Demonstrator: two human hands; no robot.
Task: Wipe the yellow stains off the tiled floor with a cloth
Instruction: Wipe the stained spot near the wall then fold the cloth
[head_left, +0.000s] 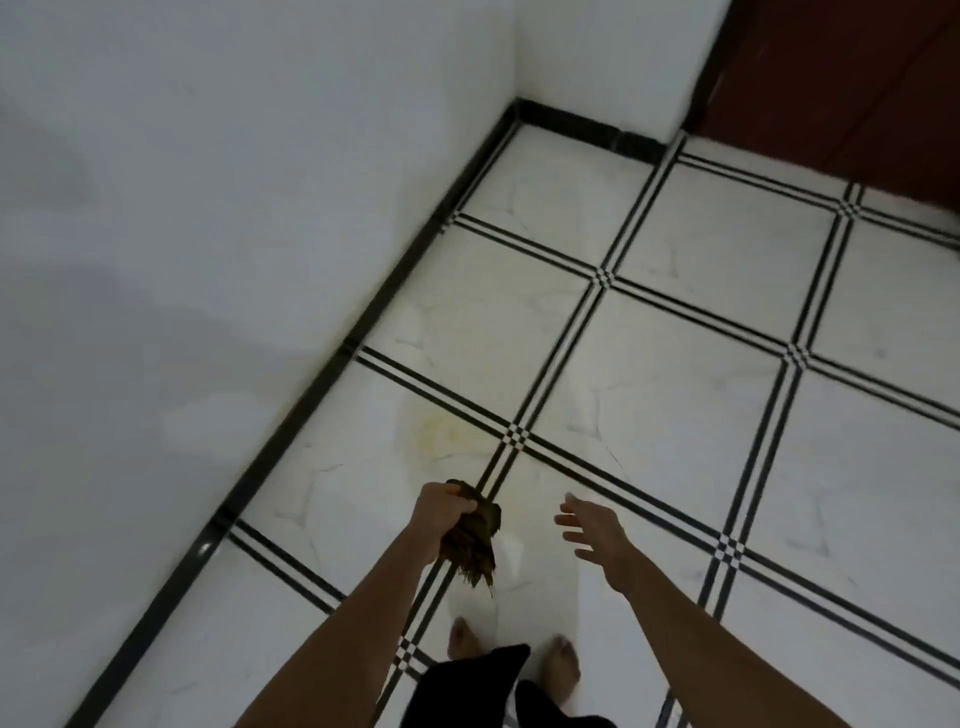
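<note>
I stand on a white tiled floor (675, 395) with black double lines. A faint yellow stain (441, 431) spreads on the tile near the wall, just ahead of my hands. My left hand (441, 512) is held above the floor, fist closed around a crumpled dark brown cloth (475, 545) that hangs down from it. My right hand (592, 525) hovers to the right of it with fingers spread and nothing in it. Both hands are in the air, well above the tiles.
A white wall (208, 208) with a black skirting strip (332, 358) runs along the left. A dark red-brown door (852, 78) stands at the far right corner. My bare feet (563, 662) and dark trouser legs show at the bottom.
</note>
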